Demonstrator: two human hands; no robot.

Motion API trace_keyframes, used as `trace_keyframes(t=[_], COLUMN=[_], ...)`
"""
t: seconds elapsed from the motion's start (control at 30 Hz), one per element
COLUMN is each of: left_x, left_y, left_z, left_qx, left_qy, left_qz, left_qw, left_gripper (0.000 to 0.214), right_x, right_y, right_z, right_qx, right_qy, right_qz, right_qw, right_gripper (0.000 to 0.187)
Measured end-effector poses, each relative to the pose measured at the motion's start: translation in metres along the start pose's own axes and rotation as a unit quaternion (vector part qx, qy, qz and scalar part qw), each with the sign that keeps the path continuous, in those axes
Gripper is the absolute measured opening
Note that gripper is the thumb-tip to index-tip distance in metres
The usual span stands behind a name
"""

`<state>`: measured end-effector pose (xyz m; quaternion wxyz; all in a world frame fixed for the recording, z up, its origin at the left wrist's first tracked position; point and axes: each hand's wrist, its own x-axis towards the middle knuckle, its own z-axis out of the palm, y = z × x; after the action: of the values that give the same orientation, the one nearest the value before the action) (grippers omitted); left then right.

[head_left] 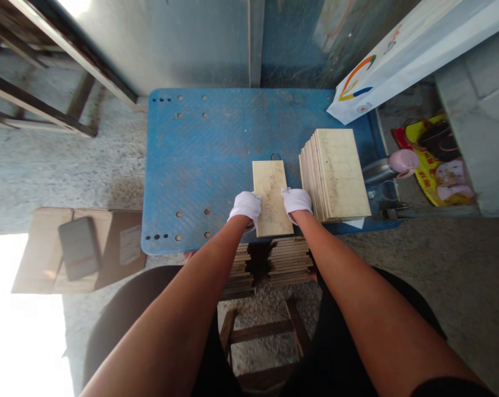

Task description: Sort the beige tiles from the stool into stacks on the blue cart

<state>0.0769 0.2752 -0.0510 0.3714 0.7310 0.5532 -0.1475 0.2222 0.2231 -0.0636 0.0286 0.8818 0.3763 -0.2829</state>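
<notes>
Two white gloves cover my hands above a blue metal tabletop [199, 143] dotted with holes, which sits on a concrete floor [67, 176] before a grey wall [162, 44]. My left hand [245, 207] grips the left long edge of a pale board [269, 198], and my right hand [296, 201] grips its right long edge, so the board lies between them. Its long axis runs ahead of me, the far end tipped slightly left, and its near end reaches almost to the tabletop's near edge. I cannot tell whether it rests on the tabletop or is slightly lifted. Just right of my right hand lies a stack of boards [336, 173], pointing the same way. Below my hands, past that near edge, sit two piles of boards [288, 262]. Farther right are a steel flask [375, 171] with a pink cap [403, 164], a white paper bag [410, 66] and a yellow bag [429, 160]. Well left of my left hand, a dark flat object [79, 248] lies on cardboard [38, 259].
</notes>
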Motion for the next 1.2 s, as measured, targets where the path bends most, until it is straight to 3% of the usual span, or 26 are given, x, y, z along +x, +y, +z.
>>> trace_keyframes(t=[0.9, 1.2], left_x=[-0.004, -0.011], left_y=[-0.005, -0.001], left_z=[0.004, -0.003], left_qx=[-0.031, -0.062], left_qy=[0.015, 0.045], left_qz=[-0.017, 0.009], left_qw=[0.999, 0.997], left_gripper=[0.024, 0.021], right_x=[-0.013, -0.02], right_y=[-0.003, -0.004], right_z=[-0.003, -0.017], right_qx=[-0.05, -0.074], right_qy=[0.0, 0.028], right_qz=[-0.041, -0.058], right_qw=[0.998, 0.995], right_gripper=[0.045, 0.043])
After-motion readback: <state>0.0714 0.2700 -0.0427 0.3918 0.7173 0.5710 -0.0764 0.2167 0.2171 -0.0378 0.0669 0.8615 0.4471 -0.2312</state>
